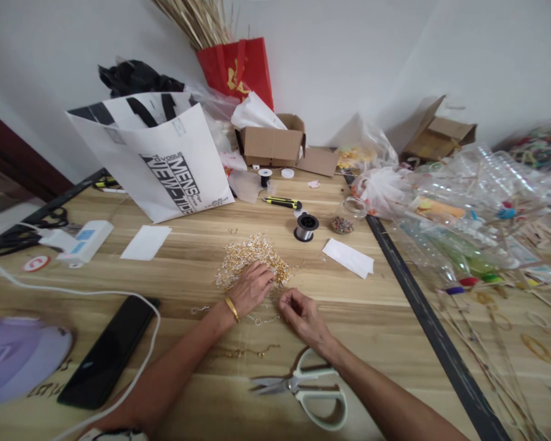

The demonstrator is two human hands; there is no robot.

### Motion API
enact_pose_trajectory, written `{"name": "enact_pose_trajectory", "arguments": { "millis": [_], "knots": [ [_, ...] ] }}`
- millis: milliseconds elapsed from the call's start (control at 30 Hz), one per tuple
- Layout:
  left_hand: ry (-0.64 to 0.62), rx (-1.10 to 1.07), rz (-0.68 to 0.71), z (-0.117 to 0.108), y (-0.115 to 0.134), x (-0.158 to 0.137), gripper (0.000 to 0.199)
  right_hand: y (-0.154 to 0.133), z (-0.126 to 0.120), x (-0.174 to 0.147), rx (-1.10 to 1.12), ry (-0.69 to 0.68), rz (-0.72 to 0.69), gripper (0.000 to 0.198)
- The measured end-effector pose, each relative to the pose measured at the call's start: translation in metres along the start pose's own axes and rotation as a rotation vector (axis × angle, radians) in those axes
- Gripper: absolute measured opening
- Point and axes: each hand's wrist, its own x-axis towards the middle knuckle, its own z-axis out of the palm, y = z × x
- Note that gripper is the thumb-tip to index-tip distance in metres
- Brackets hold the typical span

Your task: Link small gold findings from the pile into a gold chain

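My left hand (252, 286), with a gold bracelet (232, 309) on the wrist, reaches over the near side of a pile of small gold and clear beads (252, 248). Its fingers are closed and bent down, and what they hold is hidden. Just right of it, my right hand (303, 313) is closed in a pinch; its contents are too small to make out. A thin silver chain (259, 321) lies between the hands, its right end near my right fingertips. Nearer to me are a gold chain (245, 353) and white-handled scissors (303, 389), lying beside my right forearm.
A spool of wire (306, 227), a glass jar (349, 215), a yellow-black cutter (282, 203) and white paper (348, 257) lie beyond the hands. A phone (108, 352) and white cable are left. Plastic bottles (463, 202) crowd the right; a white bag (160, 159) stands behind.
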Motion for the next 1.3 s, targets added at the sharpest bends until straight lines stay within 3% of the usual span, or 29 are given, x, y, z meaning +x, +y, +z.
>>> {"name": "enact_pose_trajectory", "arguments": {
  "millis": [633, 1067, 1300],
  "knots": [
    [-0.064, -0.021, 0.050, 0.002, 0.010, 0.003, 0.019, -0.001, 0.000, 0.001, -0.028, -0.006, -0.016, 0.014],
    [0.039, -0.199, -0.059, 0.000, 0.000, 0.005, 0.012, -0.003, -0.001, 0.000, -0.024, -0.018, 0.003, 0.015],
    [0.058, -0.227, -0.029, 0.000, -0.003, 0.005, 0.012, -0.003, -0.001, 0.000, -0.013, -0.019, 0.003, 0.016]
  ]
}}
